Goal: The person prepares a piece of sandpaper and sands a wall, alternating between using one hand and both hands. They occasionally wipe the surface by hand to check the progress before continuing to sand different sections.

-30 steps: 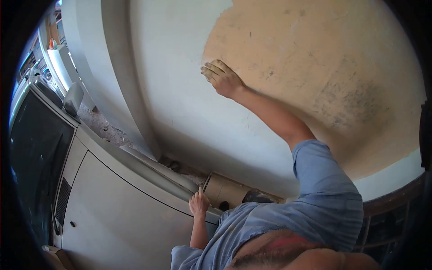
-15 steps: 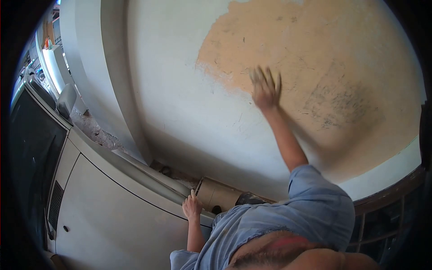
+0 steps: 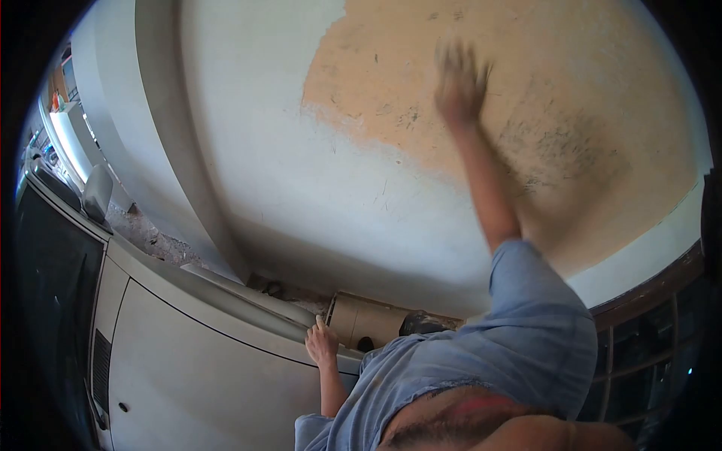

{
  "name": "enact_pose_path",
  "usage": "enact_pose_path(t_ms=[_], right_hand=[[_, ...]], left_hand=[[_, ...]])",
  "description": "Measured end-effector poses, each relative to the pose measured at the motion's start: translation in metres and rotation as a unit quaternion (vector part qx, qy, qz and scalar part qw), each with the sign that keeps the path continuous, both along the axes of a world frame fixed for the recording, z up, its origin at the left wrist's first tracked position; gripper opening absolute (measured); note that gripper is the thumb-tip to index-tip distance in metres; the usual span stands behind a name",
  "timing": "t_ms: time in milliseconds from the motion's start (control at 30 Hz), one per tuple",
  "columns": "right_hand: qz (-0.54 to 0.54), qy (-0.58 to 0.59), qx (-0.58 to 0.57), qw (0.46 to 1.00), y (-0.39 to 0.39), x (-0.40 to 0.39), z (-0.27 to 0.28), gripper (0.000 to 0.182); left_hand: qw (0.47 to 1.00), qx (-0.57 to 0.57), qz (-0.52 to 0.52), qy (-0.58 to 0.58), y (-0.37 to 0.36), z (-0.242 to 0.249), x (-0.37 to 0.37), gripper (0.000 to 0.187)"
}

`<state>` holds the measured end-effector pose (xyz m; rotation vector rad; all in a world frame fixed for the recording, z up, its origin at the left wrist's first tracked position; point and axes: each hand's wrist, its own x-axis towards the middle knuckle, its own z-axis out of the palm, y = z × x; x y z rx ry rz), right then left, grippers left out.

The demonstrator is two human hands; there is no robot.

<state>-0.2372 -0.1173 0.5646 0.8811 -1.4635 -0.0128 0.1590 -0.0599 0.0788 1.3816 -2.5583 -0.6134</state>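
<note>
Evidently, manual work on the tan wall patch (image 3: 376,98) is in hand, judged to be wiping or feeling its surface. The right hand (image 3: 462,90) is raised before the patch, fingers apart, blurred; contact is unconfirmed. Dark scuffs (image 3: 553,146) mark the patch's right half; pale wall (image 3: 323,188) borders its lower left. Below the patch, the left hand (image 3: 322,343) rests at the edge of the vehicle hood (image 3: 203,361), its grip undeterminable. The next move appears to call for flat, even palm contact.
</note>
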Motion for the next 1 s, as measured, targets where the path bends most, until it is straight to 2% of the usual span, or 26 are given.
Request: enact_pose_path(t_ms=[33, 67, 100, 167, 233, 267, 300, 333, 367, 400, 467, 500, 567, 700, 800, 833, 867, 900, 933, 967, 1000], right_hand=[[0.052, -0.018, 0.000, 0.998, 0.017, -0.005, -0.063, 0.042], [0.012, -0.077, 0.052, 0.996, 0.044, -0.007, -0.127, 0.041], [0.073, -0.105, 0.053, 0.990, 0.068, -0.018, -0.189, 0.041], [0.083, -0.103, 0.086, 0.988, 0.100, -0.035, -0.240, 0.042], [0.066, -0.080, 0.146, 0.984, 0.107, -0.033, -0.182, 0.043], [-0.047, -0.013, 0.121, 0.991, 0.099, -0.035, -0.145, 0.045], [-0.059, -0.008, 0.071, 0.996, 0.091, -0.044, -0.099, 0.046], [-0.035, 0.000, 0.003, 0.999, 0.084, -0.042, -0.049, 0.044], [0.057, -0.008, -0.064, 0.996, 0.080, -0.051, -0.006, 0.048], [0.095, -0.005, -0.111, 0.989, 0.076, -0.053, 0.032, 0.048], [0.056, -0.059, -0.147, 0.986, 0.078, -0.037, 0.066, 0.040], [0.044, -0.066, -0.149, 0.986, 0.087, -0.041, 0.050, 0.040], [0.091, -0.016, -0.065, 0.994, 0.105, -0.055, -0.007, 0.047], [0.018, -0.140, 0.006, 0.990, 0.174, -0.054, -0.217, 0.035], [0.040, -0.125, 0.059, 0.990, 0.192, -0.062, -0.214, 0.035], [0.041, -0.100, 0.062, 0.992, 0.190, -0.063, -0.189, 0.036], [0.042, -0.070, 0.064, 0.995, 0.178, -0.066, -0.138, 0.037], [0.006, -0.038, 0.029, 0.999, 0.164, -0.065, -0.085, 0.042], [0.046, -0.043, -0.054, 0.997, 0.148, -0.065, -0.037, 0.043], [0.096, -0.036, -0.084, 0.991, 0.142, -0.073, 0.007, 0.044], [0.082, -0.047, -0.103, 0.990, 0.130, -0.054, 0.059, 0.042]], left_hand=[[1.000, 0.004, 0.001, 0.005, 0.000, 0.001, 0.000, 0.044], [1.000, 0.008, 0.005, 0.010, 0.000, 0.001, 0.000, 0.044], [1.000, 0.010, 0.013, 0.013, 0.001, 0.000, -0.003, 0.044], [1.000, 0.001, 0.012, 0.006, 0.001, -0.005, -0.002, 0.042], [1.000, 0.003, 0.004, 0.002, 0.000, -0.009, 0.000, 0.043], [1.000, 0.011, -0.001, 0.008, 0.000, -0.009, -0.002, 0.044], [1.000, 0.008, -0.010, 0.003, -0.001, -0.007, -0.005, 0.044], [1.000, 0.014, -0.007, -0.006, -0.001, -0.006, -0.006, 0.043], [1.000, 0.021, -0.006, -0.018, 0.000, -0.004, -0.004, 0.043], [1.000, 0.019, -0.004, -0.015, 0.000, -0.001, -0.004, 0.042], [0.999, 0.010, -0.015, -0.030, 0.000, 0.002, -0.006, 0.042], [0.999, 0.004, -0.014, -0.036, 0.001, 0.002, -0.005, 0.041], [0.999, -0.002, -0.023, -0.044, 0.000, 0.001, -0.005, 0.041], [0.999, 0.003, -0.017, -0.048, 0.001, 0.000, -0.006, 0.042], [0.999, 0.000, -0.015, -0.045, 0.001, 0.000, -0.009, 0.041], [0.999, 0.000, -0.020, -0.043, 0.001, 0.000, -0.006, 0.041], [0.999, -0.004, -0.023, -0.044, 0.000, 0.004, -0.006, 0.041], [0.998, 0.022, -0.020, -0.048, 0.000, 0.010, -0.008, 0.041], [0.997, 0.048, -0.020, -0.054, 0.000, 0.015, -0.009, 0.042], [0.997, 0.043, -0.029, -0.060, 0.001, 0.016, -0.009, 0.042], [0.996, 0.044, -0.030, -0.068, 0.001, 0.015, -0.009, 0.042]])
